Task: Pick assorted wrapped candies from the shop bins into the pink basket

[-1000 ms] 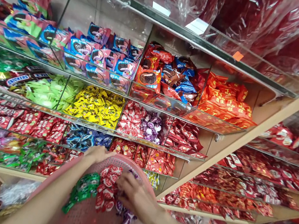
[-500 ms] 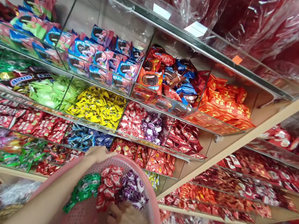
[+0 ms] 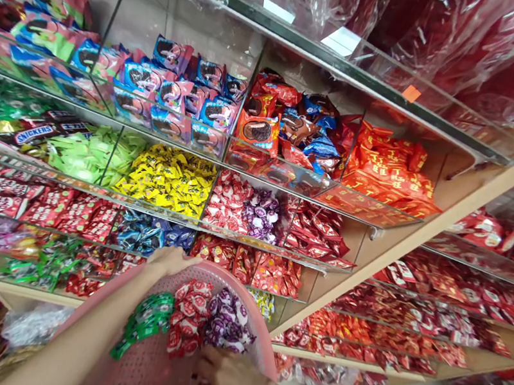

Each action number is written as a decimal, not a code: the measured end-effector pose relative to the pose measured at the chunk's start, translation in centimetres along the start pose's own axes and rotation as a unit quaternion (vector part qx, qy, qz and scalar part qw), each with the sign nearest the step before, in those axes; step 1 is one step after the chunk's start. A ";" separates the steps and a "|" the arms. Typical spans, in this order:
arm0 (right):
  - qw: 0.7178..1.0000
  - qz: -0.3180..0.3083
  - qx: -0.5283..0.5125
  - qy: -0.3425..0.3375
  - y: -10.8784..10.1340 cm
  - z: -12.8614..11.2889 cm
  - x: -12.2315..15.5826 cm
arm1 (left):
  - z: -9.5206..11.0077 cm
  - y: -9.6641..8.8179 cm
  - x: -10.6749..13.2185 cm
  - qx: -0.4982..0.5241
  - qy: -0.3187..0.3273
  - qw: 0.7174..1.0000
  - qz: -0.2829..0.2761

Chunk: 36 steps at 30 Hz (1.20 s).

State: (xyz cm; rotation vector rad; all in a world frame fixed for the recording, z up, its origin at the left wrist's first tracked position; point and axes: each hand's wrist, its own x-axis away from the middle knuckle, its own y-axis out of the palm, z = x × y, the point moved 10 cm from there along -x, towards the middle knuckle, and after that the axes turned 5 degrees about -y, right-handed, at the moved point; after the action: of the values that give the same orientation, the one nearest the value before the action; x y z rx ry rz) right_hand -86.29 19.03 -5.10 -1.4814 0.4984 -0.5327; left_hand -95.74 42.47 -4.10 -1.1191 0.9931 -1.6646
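My left hand [image 3: 174, 261] is closed over the far rim of a pink perforated plastic basket [image 3: 145, 370], which tilts toward me. Wrapped candies lie inside in bunches by colour: green candies [image 3: 146, 321] at the left, red-and-white candies [image 3: 189, 317] in the middle, purple-and-white candies [image 3: 230, 322] at the right. Low in the basket, my right hand [image 3: 232, 380] is just below the purple bunch, fingers curled downward and slightly blurred. A bit of purple wrapper shows under the fingertips; what they hold is hidden.
Glass-fronted shelves ahead hold yellow candies [image 3: 168, 180], blue-and-pink cookie packs [image 3: 145, 80], orange packets [image 3: 391, 165] and Snickers bars [image 3: 34, 136]. A slanting wooden divider [image 3: 387, 259] separates more red candies [image 3: 447, 288] at the right. Clear plastic bags [image 3: 33, 326] lie below left.
My right hand has shifted slightly right inside the basket, and purple wrapper now shows beneath its fingers. My left hand keeps its grip on the rim.
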 end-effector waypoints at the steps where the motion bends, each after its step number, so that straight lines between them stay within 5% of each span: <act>1: 1.000 0.000 -0.009 0.027 -0.8 0.8 0.1 | 0.0 0.0 0.0 0.001 -0.001 1.000 0.002; 5: 0.995 0.018 0.013 0.093 -2.1 2.4 0.4 | 0.0 -0.1 0.0 -0.001 -0.003 1.000 0.008; 13: 0.995 0.011 0.076 0.067 1.7 0.8 -0.5 | 0.0 0.1 -0.1 -0.005 0.005 1.000 0.006; 27: 0.995 0.006 0.095 0.011 2.8 -1.3 -1.1 | -0.4 0.2 -0.4 -0.004 -0.001 1.000 0.011; 33: 0.992 0.043 0.117 0.028 2.8 -1.0 -1.6 | -0.1 -0.1 0.1 -0.003 0.001 1.000 0.009; 36: 0.995 0.032 0.096 0.020 0.8 -0.8 -2.0 | -0.2 -0.2 0.1 0.000 -0.004 1.000 0.011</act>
State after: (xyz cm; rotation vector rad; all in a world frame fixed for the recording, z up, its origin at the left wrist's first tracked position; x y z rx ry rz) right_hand -88.35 19.60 -6.00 -1.2686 0.5103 -0.5456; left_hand -95.99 42.47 -3.99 -1.1104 0.9980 -1.6412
